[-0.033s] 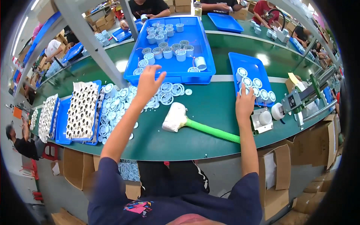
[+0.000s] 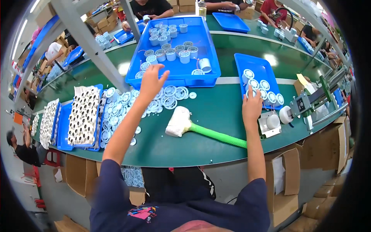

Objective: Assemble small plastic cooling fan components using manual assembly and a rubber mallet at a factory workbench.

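Note:
My left hand (image 2: 152, 84) is raised over the front left edge of a large blue bin (image 2: 183, 80), fingers apart and holding nothing. In that bin stand several white cylindrical parts (image 2: 184, 57) with slotted round ends, some with thin red wires. Farther right, my right hand (image 2: 252, 105) has its fingertips around a white cylindrical part (image 2: 251, 93) at the near left corner of a blue tray (image 2: 258, 64); my fingers partly hide it. More such cylinders (image 2: 271, 97) stand beside it. Between my arms lies a white-headed mallet (image 2: 179, 122) with a green handle, its end passing behind my right forearm.
Loose pale blue slotted discs (image 2: 118, 112) are piled left of my left forearm. Past them are egg-carton-like trays (image 2: 84, 116) with dark holes. A lever press (image 2: 299, 106) stands at the right. Metal posts (image 2: 91, 48) rise at the left; co-workers sit across the bench.

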The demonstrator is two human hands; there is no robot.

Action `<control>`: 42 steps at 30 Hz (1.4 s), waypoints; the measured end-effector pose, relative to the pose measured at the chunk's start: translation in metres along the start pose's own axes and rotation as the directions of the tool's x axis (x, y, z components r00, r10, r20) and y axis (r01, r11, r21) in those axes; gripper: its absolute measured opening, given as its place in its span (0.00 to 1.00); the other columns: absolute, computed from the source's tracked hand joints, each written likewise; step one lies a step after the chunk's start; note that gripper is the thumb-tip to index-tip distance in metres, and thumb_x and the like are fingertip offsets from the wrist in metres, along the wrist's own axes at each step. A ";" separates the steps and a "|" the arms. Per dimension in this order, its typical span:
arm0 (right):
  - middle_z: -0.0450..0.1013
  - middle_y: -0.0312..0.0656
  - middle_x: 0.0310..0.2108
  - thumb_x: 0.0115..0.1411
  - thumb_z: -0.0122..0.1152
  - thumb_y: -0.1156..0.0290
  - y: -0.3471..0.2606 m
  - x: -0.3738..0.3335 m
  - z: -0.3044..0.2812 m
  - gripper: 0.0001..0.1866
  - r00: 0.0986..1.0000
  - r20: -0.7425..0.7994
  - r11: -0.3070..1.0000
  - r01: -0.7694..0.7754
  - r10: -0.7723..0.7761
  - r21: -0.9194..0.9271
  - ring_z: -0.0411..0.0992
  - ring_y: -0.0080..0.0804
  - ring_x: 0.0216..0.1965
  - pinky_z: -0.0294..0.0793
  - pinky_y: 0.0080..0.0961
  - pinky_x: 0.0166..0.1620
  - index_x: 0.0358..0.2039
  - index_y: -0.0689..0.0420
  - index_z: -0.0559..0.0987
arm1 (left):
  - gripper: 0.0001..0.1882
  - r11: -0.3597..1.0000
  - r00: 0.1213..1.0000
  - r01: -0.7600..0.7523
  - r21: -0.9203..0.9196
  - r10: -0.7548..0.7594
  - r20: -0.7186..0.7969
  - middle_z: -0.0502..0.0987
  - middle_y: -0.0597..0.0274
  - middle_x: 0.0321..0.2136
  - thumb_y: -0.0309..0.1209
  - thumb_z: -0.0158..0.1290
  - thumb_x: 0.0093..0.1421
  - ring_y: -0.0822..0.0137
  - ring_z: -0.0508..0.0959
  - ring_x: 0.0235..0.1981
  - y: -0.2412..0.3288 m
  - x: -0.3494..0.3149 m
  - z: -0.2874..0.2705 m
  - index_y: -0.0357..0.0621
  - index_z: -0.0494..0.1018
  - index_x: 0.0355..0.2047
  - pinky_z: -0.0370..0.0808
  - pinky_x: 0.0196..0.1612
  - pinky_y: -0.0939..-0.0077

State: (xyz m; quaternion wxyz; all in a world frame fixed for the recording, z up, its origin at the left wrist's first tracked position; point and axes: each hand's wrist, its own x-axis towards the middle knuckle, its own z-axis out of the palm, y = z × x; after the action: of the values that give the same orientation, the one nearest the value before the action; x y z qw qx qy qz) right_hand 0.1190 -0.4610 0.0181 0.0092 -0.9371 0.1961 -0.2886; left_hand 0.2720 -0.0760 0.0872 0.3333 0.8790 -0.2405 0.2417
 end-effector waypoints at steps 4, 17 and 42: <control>0.65 0.54 0.60 0.65 0.66 0.54 -0.001 -0.001 0.007 0.34 1.000 -0.015 1.000 -0.010 0.010 0.000 0.71 0.58 0.53 0.75 0.50 0.49 0.69 0.48 0.70 | 0.22 0.982 0.995 0.045 0.183 -0.060 0.075 0.80 0.42 0.45 0.47 0.62 0.64 0.42 0.80 0.49 -0.045 0.066 0.053 0.44 0.80 0.49 0.78 0.51 0.51; 0.59 0.57 0.66 0.62 0.68 0.64 -0.015 -0.008 -0.026 0.37 0.997 -0.065 0.997 -0.036 0.040 0.068 0.65 0.60 0.58 0.66 0.53 0.60 0.70 0.56 0.66 | 0.32 0.785 0.666 0.172 0.595 -0.538 0.517 0.79 0.61 0.60 0.48 0.66 0.53 0.55 0.79 0.61 -0.119 0.211 0.101 0.60 0.78 0.59 0.73 0.63 0.56; 0.67 0.49 0.66 0.57 0.68 0.67 -0.278 0.240 0.089 0.31 0.601 0.634 0.862 0.446 -0.487 0.239 0.73 0.53 0.62 0.77 0.43 0.63 0.63 0.39 0.77 | 0.13 0.890 0.845 -0.237 0.389 -0.009 0.535 0.83 0.48 0.38 0.25 0.56 0.60 0.44 0.84 0.42 -0.077 0.123 0.060 0.46 0.77 0.46 0.81 0.42 0.50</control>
State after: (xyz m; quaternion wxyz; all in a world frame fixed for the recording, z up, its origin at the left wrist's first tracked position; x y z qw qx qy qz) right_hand 0.4499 -0.3026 0.1088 0.0304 -0.9935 -0.0805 0.0740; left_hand 0.4275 -0.0997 0.0836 0.0324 0.9469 -0.3140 0.0613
